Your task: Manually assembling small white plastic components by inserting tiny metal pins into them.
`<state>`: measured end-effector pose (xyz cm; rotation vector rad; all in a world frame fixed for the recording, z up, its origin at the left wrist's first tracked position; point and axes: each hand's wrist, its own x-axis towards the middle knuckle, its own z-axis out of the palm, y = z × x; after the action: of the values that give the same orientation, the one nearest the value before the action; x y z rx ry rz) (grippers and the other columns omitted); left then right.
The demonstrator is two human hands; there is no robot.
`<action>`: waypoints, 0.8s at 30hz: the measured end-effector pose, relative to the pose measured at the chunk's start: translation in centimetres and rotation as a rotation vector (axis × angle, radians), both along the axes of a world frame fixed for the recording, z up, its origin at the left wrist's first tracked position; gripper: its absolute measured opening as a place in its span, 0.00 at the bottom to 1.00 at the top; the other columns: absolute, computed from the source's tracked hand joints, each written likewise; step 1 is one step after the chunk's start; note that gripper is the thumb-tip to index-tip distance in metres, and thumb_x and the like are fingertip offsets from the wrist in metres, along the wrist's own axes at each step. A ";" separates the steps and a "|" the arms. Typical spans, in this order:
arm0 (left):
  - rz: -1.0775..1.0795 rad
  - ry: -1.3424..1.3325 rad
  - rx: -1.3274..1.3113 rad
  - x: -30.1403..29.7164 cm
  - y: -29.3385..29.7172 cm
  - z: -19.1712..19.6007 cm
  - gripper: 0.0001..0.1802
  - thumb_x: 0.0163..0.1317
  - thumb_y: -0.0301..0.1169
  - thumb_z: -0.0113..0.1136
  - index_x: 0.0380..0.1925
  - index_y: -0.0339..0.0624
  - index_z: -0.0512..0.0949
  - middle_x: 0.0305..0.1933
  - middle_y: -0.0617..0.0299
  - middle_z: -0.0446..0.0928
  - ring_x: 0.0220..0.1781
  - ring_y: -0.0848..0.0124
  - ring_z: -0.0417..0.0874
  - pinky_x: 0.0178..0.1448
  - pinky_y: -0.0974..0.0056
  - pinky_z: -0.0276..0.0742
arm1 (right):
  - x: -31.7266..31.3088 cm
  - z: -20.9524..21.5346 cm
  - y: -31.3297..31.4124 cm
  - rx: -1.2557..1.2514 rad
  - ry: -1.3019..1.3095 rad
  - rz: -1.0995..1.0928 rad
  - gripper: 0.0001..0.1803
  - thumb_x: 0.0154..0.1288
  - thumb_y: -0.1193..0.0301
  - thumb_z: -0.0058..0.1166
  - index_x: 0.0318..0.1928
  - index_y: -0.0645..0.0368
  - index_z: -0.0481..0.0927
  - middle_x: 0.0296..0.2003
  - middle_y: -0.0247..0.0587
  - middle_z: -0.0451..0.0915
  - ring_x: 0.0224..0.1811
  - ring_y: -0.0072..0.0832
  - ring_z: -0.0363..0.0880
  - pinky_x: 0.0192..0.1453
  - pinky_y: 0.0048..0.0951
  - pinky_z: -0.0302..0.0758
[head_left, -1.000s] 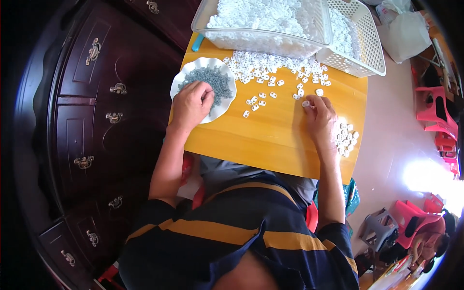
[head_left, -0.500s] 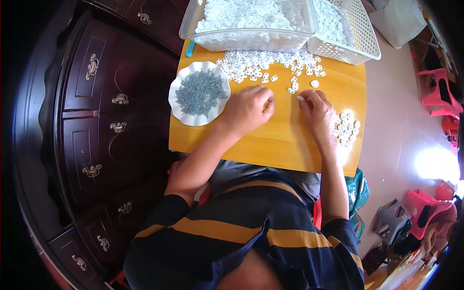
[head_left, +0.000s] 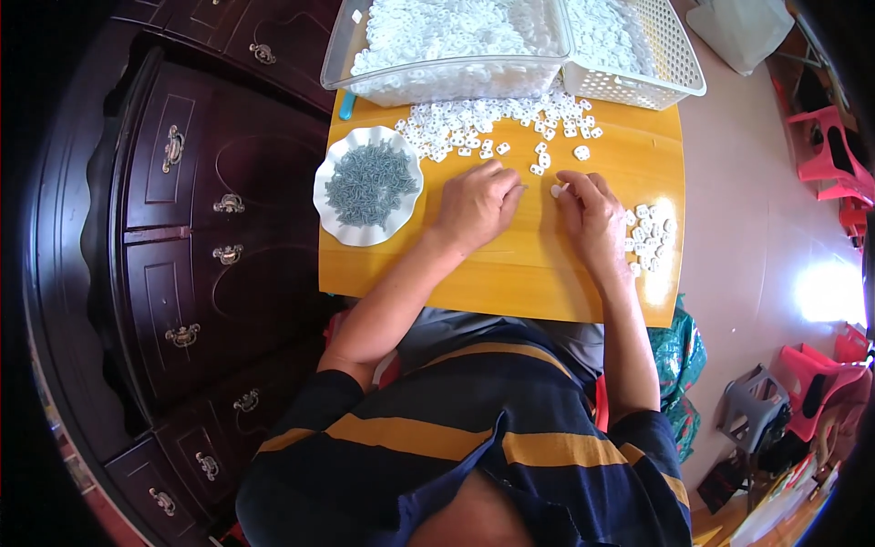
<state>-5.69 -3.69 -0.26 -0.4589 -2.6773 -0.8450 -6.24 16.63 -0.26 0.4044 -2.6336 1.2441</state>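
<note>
My left hand (head_left: 478, 206) is closed in a pinch above the middle of the table, with a thin grey tip, apparently a screw, showing at its fingertips. To its right, my right hand (head_left: 592, 217) pinches a small white plastic piece (head_left: 557, 190) between thumb and fingers. A gap separates the two hands. Left of my left hand, a white scalloped dish (head_left: 326, 211) holds a heap of grey screws (head_left: 369, 182). Beyond my hands lies a spread of loose white two-holed plastic pieces (head_left: 447, 128). Beside my right wrist is a small group of similar pieces (head_left: 649, 239).
A clear plastic bin (head_left: 456, 75) and a white perforated basket (head_left: 638, 89), both full of white pieces, stand at the table's far edge. A blue-green object (head_left: 347, 106) lies by the bin. Dark drawers (head_left: 173, 255) flank the left; pink chairs (head_left: 825, 387) stand right.
The view has shifted slightly. My left hand has turned a little, and a thin grey tip now shows at its fingertips. The white piece remains in my right hand.
</note>
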 end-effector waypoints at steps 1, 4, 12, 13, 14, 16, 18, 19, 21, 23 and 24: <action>0.007 -0.026 0.003 0.0 0.0 0.0 0.06 0.63 0.29 0.66 0.27 0.44 0.80 0.28 0.58 0.79 0.31 0.55 0.84 0.34 0.52 0.80 | 0.0 0.0 0.1 0.000 -0.001 -0.002 0.07 0.68 0.74 0.61 0.45 0.55 0.86 0.36 0.44 0.83 0.35 0.45 0.85 0.39 0.42 0.81; 0.014 -0.042 0.008 0.0 -0.1 0.0 0.04 0.64 0.30 0.65 0.31 0.45 0.82 0.31 0.58 0.82 0.33 0.54 0.86 0.35 0.53 0.82 | 0.0 -0.1 0.3 -0.056 -0.032 -0.029 0.08 0.67 0.76 0.61 0.45 0.57 0.86 0.36 0.45 0.84 0.35 0.44 0.86 0.39 0.42 0.81; 0.009 -0.020 0.021 0.0 -0.2 -0.4 0.05 0.65 0.30 0.65 0.32 0.44 0.79 0.31 0.59 0.82 0.32 0.55 0.85 0.34 0.53 0.81 | 0.5 0.3 1.6 -0.065 -0.054 -0.084 0.06 0.66 0.78 0.62 0.43 0.59 0.85 0.34 0.46 0.83 0.34 0.42 0.85 0.39 0.38 0.81; 0.004 -0.027 0.016 0.0 -0.2 -0.4 0.05 0.65 0.30 0.65 0.32 0.44 0.78 0.31 0.59 0.81 0.32 0.55 0.85 0.34 0.53 0.81 | 0.5 0.2 1.6 -0.065 -0.055 -0.084 0.06 0.66 0.78 0.62 0.43 0.59 0.85 0.34 0.46 0.83 0.34 0.42 0.85 0.39 0.38 0.81; 0.000 -0.033 0.010 0.0 -0.2 -0.3 0.05 0.65 0.29 0.65 0.31 0.44 0.78 0.31 0.59 0.81 0.32 0.55 0.85 0.34 0.54 0.81 | 0.5 0.1 1.6 -0.048 -0.048 -0.081 0.06 0.66 0.78 0.62 0.43 0.59 0.85 0.35 0.46 0.83 0.34 0.42 0.85 0.40 0.38 0.81; -0.003 -0.038 0.007 0.2 -0.2 -0.2 0.06 0.65 0.29 0.65 0.31 0.44 0.77 0.30 0.59 0.81 0.32 0.55 0.85 0.34 0.54 0.81 | 0.7 0.3 1.6 -0.032 -0.042 -0.077 0.06 0.66 0.78 0.62 0.43 0.59 0.85 0.35 0.46 0.83 0.34 0.42 0.85 0.40 0.38 0.80; -0.004 -0.041 0.001 0.2 -0.3 -0.2 0.06 0.65 0.29 0.65 0.31 0.44 0.77 0.30 0.59 0.81 0.32 0.56 0.85 0.34 0.54 0.80 | 1.1 1.1 1.1 -0.034 -0.066 -0.074 0.06 0.67 0.78 0.62 0.43 0.59 0.85 0.35 0.46 0.83 0.34 0.42 0.85 0.40 0.38 0.80; -0.006 -0.045 0.014 0.3 -0.3 -0.3 0.06 0.65 0.29 0.65 0.31 0.44 0.77 0.30 0.59 0.81 0.32 0.56 0.85 0.34 0.54 0.80 | 1.2 1.2 1.0 -0.036 -0.066 -0.072 0.06 0.67 0.78 0.62 0.43 0.59 0.85 0.35 0.46 0.83 0.34 0.42 0.85 0.40 0.38 0.80; -0.010 -0.049 0.025 0.3 -0.3 -0.4 0.06 0.65 0.29 0.65 0.31 0.44 0.77 0.30 0.59 0.81 0.31 0.56 0.85 0.34 0.54 0.80 | 1.5 1.3 0.8 -0.060 -0.089 -0.069 0.05 0.68 0.76 0.62 0.43 0.59 0.85 0.35 0.46 0.83 0.34 0.44 0.85 0.40 0.39 0.81; -0.016 -0.053 0.032 0.3 -0.3 -0.3 0.06 0.64 0.29 0.66 0.30 0.44 0.78 0.29 0.58 0.80 0.33 0.55 0.85 0.35 0.51 0.80 | 1.5 0.6 0.4 -0.040 -0.044 -0.059 0.05 0.68 0.76 0.62 0.43 0.59 0.85 0.35 0.46 0.83 0.34 0.44 0.85 0.39 0.40 0.81; -0.018 -0.054 0.031 0.3 -0.3 -0.2 0.06 0.64 0.29 0.66 0.30 0.44 0.78 0.29 0.58 0.80 0.33 0.55 0.85 0.35 0.51 0.80 | 1.6 0.4 0.4 -0.019 0.001 -0.049 0.05 0.68 0.75 0.62 0.43 0.59 0.85 0.35 0.46 0.83 0.34 0.45 0.85 0.39 0.40 0.81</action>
<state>-5.41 -3.96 -0.50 -0.4595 -2.7085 -0.9153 -4.66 16.98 0.13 0.3346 -2.6126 1.2528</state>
